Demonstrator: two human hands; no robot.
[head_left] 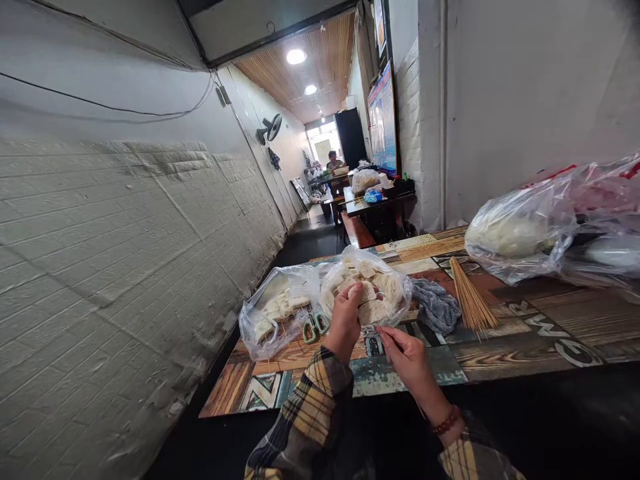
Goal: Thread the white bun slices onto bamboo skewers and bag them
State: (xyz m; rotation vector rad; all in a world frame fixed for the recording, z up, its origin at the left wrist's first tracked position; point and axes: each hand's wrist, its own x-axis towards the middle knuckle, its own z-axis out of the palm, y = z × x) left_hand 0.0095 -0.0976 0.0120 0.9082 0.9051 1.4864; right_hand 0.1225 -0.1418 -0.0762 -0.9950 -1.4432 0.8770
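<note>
My left hand [346, 319] is closed around a pale, spongy slice [367, 293] that looks like tofu. It is held over an open clear plastic bag [406, 287] full of similar slices. Lower and to the right, my right hand [407, 357] is pinched on a thin bamboo skewer [419, 408], mostly hidden by the fingers and palm. To the left lies another clear bag [247, 327] with pale slices on skewers. Scissors with green handles [310, 330] rest between that bag and my left hand.
A fanned bundle of bamboo skewers [473, 300] lies right of a crumpled grey cloth [436, 305]. Large filled plastic bags [520, 233] occupy the table's right side. Farther back, another person [334, 161] sits beyond a dark table [357, 205] with bags on it.
</note>
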